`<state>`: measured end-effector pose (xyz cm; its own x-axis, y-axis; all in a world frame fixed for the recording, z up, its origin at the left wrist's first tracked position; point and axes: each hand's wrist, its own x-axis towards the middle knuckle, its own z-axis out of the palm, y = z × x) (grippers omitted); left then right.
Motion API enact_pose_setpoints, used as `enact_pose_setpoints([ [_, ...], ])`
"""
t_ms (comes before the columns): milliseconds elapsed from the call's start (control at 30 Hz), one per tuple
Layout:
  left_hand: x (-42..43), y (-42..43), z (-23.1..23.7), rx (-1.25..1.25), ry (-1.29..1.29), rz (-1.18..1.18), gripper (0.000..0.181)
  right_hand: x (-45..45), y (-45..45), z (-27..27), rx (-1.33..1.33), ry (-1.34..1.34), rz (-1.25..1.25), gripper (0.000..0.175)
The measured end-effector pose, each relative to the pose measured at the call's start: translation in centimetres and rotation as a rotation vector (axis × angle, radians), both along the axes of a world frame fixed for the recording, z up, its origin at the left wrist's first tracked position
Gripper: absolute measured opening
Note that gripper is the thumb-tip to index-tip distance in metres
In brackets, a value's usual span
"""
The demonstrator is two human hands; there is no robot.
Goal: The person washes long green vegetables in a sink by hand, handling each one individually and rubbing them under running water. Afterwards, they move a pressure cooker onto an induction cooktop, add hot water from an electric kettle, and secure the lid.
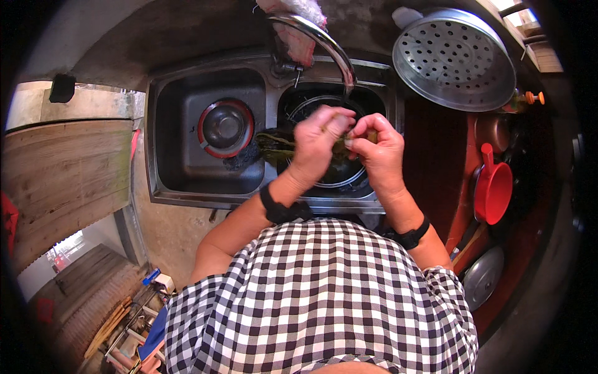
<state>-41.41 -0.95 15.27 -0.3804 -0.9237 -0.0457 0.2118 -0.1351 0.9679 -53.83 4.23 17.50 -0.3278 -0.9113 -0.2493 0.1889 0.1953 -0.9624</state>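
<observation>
Over the right sink basin, my left hand (317, 138) is closed around a bunch of dark, wet-looking leaves (274, 146) that stick out to its left. Close beside it, my right hand (380, 145) pinches a greenish piece of the same leaves between thumb and fingertips. Beneath both hands sits a round metal-rimmed vessel (343, 183) inside the basin, its contents dark and mostly hidden. The chrome faucet (345, 65) arches down just above my hands. Whether water runs from it I cannot tell.
In the left sink basin (187, 175) lies a red-rimmed metal bowl (226, 125), with a dark scouring pad (238, 161) nearby. A perforated aluminium steamer (455, 61) stands at the back right. A red plastic ladle (493, 191) and a metal lid (483, 278) lie on the right.
</observation>
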Motion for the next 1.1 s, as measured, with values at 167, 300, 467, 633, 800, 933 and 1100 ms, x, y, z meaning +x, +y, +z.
enact_pose_setpoints([
  [167, -1.5, 0.6, -2.6, 0.121, -0.027, 0.032, 0.020, 0.8, -1.4, -2.2, -0.099, 0.420, -0.017, 0.011],
  [300, -0.1, 0.0, -6.6, 0.356, -0.006, -0.088, 0.020, 0.4, -2.1, -6.5, 0.064, 0.076, 0.029, 0.016],
  [467, 4.1, -4.6, -9.3, 0.555, 0.056, 0.092, 0.024, -0.1, -5.4, -3.7, 0.299, -0.124, 0.057, 0.013],
  [633, 3.8, -6.7, -10.1, 0.589, -0.010, 0.074, 0.027, 0.8, -8.0, -4.0, 0.170, -0.158, 0.132, 0.018],
  [800, 3.4, -9.4, -11.4, 0.734, 0.022, 0.052, 0.023, -1.2, -5.7, -5.3, -0.001, 1.131, 0.277, 0.017],
  [933, 2.8, -9.9, -11.2, 0.674, 0.010, 0.094, 0.020, -3.2, -3.6, -5.0, 0.100, 1.330, 0.287, 0.017],
  [1100, 1.3, -10.6, -9.2, 0.612, 0.038, 0.086, 0.020, -5.4, -2.3, -3.8, 0.279, 0.843, 0.233, 0.027],
])
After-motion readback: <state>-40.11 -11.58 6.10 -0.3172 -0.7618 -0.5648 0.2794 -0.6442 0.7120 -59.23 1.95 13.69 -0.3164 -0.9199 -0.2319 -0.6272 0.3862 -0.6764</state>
